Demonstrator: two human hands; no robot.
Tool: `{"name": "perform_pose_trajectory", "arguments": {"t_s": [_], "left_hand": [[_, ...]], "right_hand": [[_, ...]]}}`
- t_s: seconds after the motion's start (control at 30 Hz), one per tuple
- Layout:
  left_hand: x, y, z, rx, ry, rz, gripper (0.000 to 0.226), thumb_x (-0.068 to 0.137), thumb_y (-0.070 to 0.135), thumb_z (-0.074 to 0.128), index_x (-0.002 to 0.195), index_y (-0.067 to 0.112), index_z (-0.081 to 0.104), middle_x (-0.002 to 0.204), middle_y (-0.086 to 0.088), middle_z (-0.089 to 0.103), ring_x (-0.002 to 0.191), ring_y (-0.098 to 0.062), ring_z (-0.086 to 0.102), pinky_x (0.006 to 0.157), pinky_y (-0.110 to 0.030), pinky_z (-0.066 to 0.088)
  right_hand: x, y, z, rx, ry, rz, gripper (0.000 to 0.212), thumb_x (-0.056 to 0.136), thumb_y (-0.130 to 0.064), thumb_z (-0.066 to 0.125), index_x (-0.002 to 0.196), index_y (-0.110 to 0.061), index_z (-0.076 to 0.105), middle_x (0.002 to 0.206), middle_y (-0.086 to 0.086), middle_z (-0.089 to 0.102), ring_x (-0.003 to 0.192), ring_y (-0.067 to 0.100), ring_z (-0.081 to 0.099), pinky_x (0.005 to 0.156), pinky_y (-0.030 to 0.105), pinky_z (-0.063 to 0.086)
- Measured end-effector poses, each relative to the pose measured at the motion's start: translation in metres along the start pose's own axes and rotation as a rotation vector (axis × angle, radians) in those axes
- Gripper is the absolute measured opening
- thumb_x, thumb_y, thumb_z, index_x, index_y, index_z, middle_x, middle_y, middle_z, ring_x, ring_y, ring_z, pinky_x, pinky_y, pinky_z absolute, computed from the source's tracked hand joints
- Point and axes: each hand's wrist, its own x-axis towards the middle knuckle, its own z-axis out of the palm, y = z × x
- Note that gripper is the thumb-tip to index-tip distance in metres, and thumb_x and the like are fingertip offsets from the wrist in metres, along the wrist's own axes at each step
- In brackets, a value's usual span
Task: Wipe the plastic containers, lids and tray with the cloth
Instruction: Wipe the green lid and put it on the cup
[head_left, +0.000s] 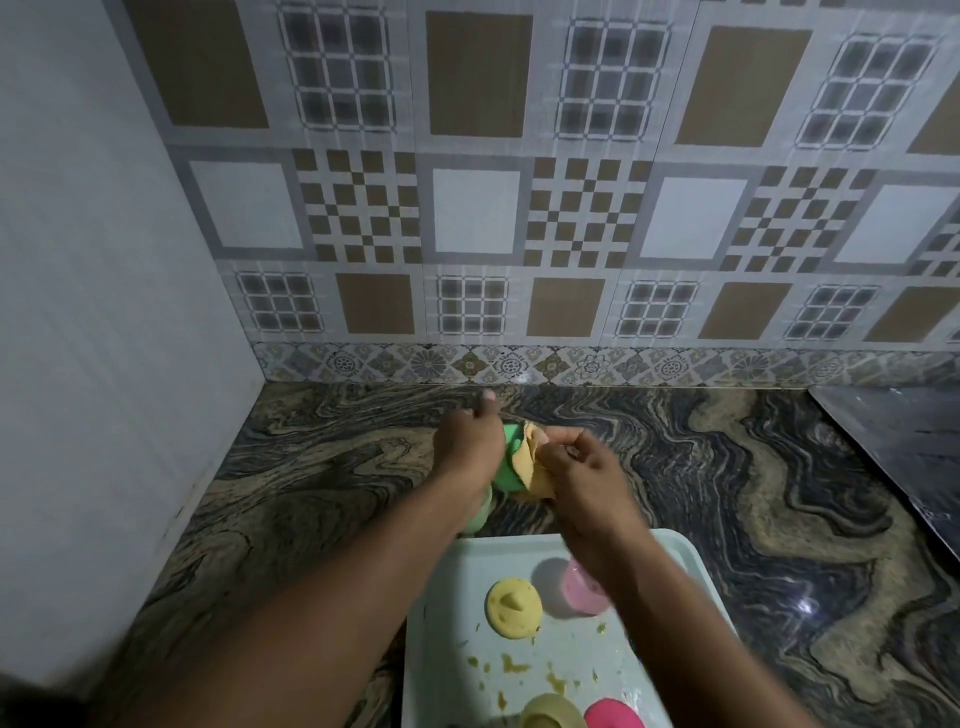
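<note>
Over swirled granite counter (727, 467) by tiled wall (519, 208), left hand (467, 441) around green container (505, 470), right hand (579, 470) pinching cloth (531, 457)

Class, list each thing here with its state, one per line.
green container: gripped by left hand, cloth against it
cloth: bunched, pinched by right hand
tray: on counter, smeared with yellow residue
yellow lid: on tray, knob up
pink container: on tray, partly hidden

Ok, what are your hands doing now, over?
Left hand grips green container. Right hand pinches cloth against it. Tray smeared with food bits. Nothing blocking.
</note>
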Motion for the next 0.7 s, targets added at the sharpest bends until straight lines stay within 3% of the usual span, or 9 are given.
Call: {"name": "perform_pose_trajectory", "arguments": {"t_s": [0.1, 0.17, 0.3, 0.37, 0.43, 0.5, 0.57, 0.6, 0.7], "left_hand": [[-0.010, 0.006, 0.006, -0.148, 0.263, -0.027, 0.056, 0.105, 0.043, 0.038, 0.101, -0.005, 0.066, 0.105, -0.022, 0.069, 0.080, -0.030, 0.059, 0.064, -0.033, 0.038], [-0.011, 0.002, 0.008, -0.207, 0.271, -0.085, 0.054, 0.106, 0.041, 0.039, 0.105, -0.007, 0.064, 0.107, -0.023, 0.067, 0.088, -0.035, 0.060, 0.069, -0.035, 0.040], [-0.009, -0.002, 0.005, -0.237, 0.230, -0.104, 0.043, 0.104, 0.044, 0.042, 0.099, 0.004, 0.057, 0.092, -0.010, 0.054, 0.082, -0.027, 0.053, 0.070, -0.035, 0.041], [-0.007, -0.004, 0.004, -0.200, 0.186, -0.053, 0.046, 0.103, 0.047, 0.043, 0.092, 0.005, 0.058, 0.090, -0.007, 0.057, 0.080, -0.026, 0.056, 0.069, -0.034, 0.043], [-0.007, -0.009, 0.000, -0.031, 0.136, 0.093, 0.047, 0.102, 0.048, 0.043, 0.081, 0.009, 0.060, 0.081, -0.005, 0.061, 0.075, -0.025, 0.059, 0.063, -0.033, 0.042], [-0.008, -0.016, -0.007, 0.147, 0.058, 0.347, 0.033, 0.102, 0.042, 0.048, 0.089, 0.017, 0.065, 0.082, 0.000, 0.065, 0.078, -0.021, 0.062, 0.062, -0.031, 0.044], [-0.009, -0.020, -0.021, 0.130, -0.120, 0.558, 0.019, 0.100, 0.034, 0.054, 0.110, 0.025, 0.067, 0.096, 0.008, 0.067, 0.088, -0.009, 0.064, 0.070, -0.023, 0.050], [-0.006, -0.023, -0.027, 0.113, -0.219, 0.631, 0.022, 0.098, 0.031, 0.057, 0.117, 0.027, 0.067, 0.105, 0.010, 0.067, 0.094, -0.004, 0.064, 0.075, -0.018, 0.051], [0.002, -0.029, -0.043, 0.203, -0.401, 0.749, 0.028, 0.091, 0.026, 0.066, 0.118, 0.028, 0.070, 0.113, 0.012, 0.068, 0.103, 0.002, 0.063, 0.087, -0.017, 0.051]], "right_hand": [[-0.011, 0.028, 0.024, 0.041, 0.246, -0.172, 0.007, 0.096, -0.016, 0.062, 0.103, -0.013, 0.061, 0.097, 0.010, 0.072, 0.085, 0.018, 0.067, 0.079, 0.041, 0.057], [-0.011, 0.030, 0.026, 0.109, 0.282, -0.167, 0.004, 0.096, -0.015, 0.062, 0.100, -0.015, 0.061, 0.097, 0.012, 0.073, 0.085, 0.020, 0.068, 0.078, 0.040, 0.056], [0.000, 0.023, 0.012, 0.264, 0.215, -0.088, 0.004, 0.098, -0.008, 0.058, 0.102, -0.008, 0.059, 0.095, 0.018, 0.070, 0.089, 0.032, 0.065, 0.088, 0.052, 0.052], [0.001, 0.023, 0.011, 0.294, 0.208, -0.036, 0.003, 0.098, -0.007, 0.057, 0.100, -0.009, 0.058, 0.096, 0.019, 0.069, 0.089, 0.033, 0.064, 0.091, 0.055, 0.051], [0.002, 0.020, 0.009, 0.319, 0.187, 0.013, 0.006, 0.099, -0.005, 0.055, 0.096, -0.010, 0.056, 0.091, 0.018, 0.068, 0.082, 0.031, 0.065, 0.086, 0.054, 0.053], [0.006, 0.015, 0.003, 0.311, 0.140, 0.046, 0.006, 0.100, -0.004, 0.053, 0.098, -0.009, 0.056, 0.089, 0.018, 0.067, 0.074, 0.027, 0.065, 0.072, 0.047, 0.057], [0.010, 0.009, -0.004, 0.265, 0.093, 0.076, 0.006, 0.100, -0.004, 0.052, 0.102, -0.007, 0.056, 0.088, 0.017, 0.068, 0.071, 0.025, 0.066, 0.057, 0.037, 0.059], [0.012, 0.007, -0.007, 0.240, 0.073, 0.088, 0.007, 0.100, -0.004, 0.052, 0.104, -0.007, 0.056, 0.087, 0.017, 0.069, 0.070, 0.025, 0.067, 0.054, 0.035, 0.058], [0.014, 0.003, -0.013, 0.195, 0.033, 0.109, 0.011, 0.100, -0.001, 0.048, 0.108, -0.004, 0.055, 0.086, 0.018, 0.069, 0.070, 0.027, 0.067, 0.052, 0.033, 0.058]]}}
